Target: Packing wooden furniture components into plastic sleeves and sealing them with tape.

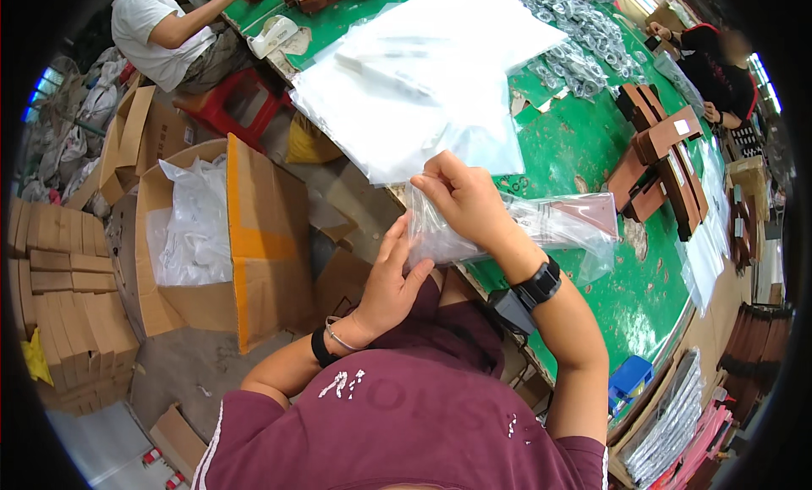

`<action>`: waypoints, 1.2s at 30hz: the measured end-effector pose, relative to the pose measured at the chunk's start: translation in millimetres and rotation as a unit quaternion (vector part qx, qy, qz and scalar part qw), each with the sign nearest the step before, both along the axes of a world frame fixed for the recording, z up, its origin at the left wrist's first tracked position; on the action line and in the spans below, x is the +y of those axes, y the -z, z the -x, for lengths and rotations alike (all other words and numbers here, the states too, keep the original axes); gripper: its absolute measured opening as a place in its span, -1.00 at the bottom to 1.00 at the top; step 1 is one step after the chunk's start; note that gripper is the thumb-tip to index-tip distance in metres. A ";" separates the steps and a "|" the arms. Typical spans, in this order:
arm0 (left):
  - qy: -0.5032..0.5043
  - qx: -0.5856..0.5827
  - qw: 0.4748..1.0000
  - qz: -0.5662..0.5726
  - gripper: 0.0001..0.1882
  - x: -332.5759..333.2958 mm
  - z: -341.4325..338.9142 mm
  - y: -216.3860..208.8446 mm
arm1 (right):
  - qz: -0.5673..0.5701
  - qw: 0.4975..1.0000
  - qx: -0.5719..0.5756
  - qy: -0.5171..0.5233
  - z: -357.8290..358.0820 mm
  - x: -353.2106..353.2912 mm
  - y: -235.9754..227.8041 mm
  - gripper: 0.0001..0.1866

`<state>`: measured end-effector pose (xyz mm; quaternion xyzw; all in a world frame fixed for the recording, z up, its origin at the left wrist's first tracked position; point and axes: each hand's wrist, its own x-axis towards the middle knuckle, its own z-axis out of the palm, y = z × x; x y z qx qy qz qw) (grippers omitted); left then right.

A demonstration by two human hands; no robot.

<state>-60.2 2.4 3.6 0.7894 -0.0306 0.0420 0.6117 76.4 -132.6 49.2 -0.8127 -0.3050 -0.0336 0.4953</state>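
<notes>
A long clear plastic bag (541, 224) lies across the table's near edge, with a flat brownish piece showing through its right part. At the bag's left end, my right hand (463, 198) pinches the plastic between thumb and bent fingers. Just below and left of it, my left hand (385, 283) holds the same end, fingers along its side and thumb against the lower edge. Beyond my hands, a pile of flat clear plastic bags (474, 76) covers part of the green table (558, 164).
Brown slotted parts (664, 160) are stacked on the right, and bagged metal pieces (584, 50) at the back. An open carton (271, 228) with plastic stands left, near a red stool (224, 101). A blue tape dispenser (630, 380) sits lower right. Two people work at the far edges.
</notes>
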 end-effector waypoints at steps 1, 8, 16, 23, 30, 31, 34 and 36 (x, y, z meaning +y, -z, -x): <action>0.022 0.003 1.000 -0.001 -0.47 0.1 1.7 0.1 | -0.023 1.000 0.003 -0.017 2.6 -1.8 -5.6 -0.79; 0.095 -0.009 0.995 -0.015 -0.67 -0.4 0.2 7.5 | -0.060 0.990 0.098 -0.085 25.0 -12.1 -30.5 -0.73; 0.032 -0.046 0.997 0.049 -0.65 -8.3 4.5 13.8 | 0.257 0.965 0.051 0.025 11.2 14.6 9.7 -0.73; 0.010 -0.020 0.998 0.053 -0.55 -7.1 8.6 25.2 | 0.274 0.959 0.055 0.041 7.6 14.3 21.2 -0.73; -0.010 -0.046 0.980 0.195 -0.66 -7.8 1.9 25.5 | 0.235 0.964 0.086 0.088 8.6 14.5 16.6 -0.74; -0.028 -0.084 0.974 0.210 -0.63 -5.0 -0.4 23.1 | 0.208 0.969 0.090 0.098 9.3 13.7 15.5 -0.73; 0.041 0.165 0.976 0.136 -0.60 24.2 6.3 -5.1 | 0.185 0.976 0.079 0.089 11.5 10.1 13.7 -0.74; 0.053 0.246 0.954 0.162 -0.59 27.8 11.2 -14.8 | 0.176 0.977 0.079 0.094 12.5 10.5 13.2 -0.75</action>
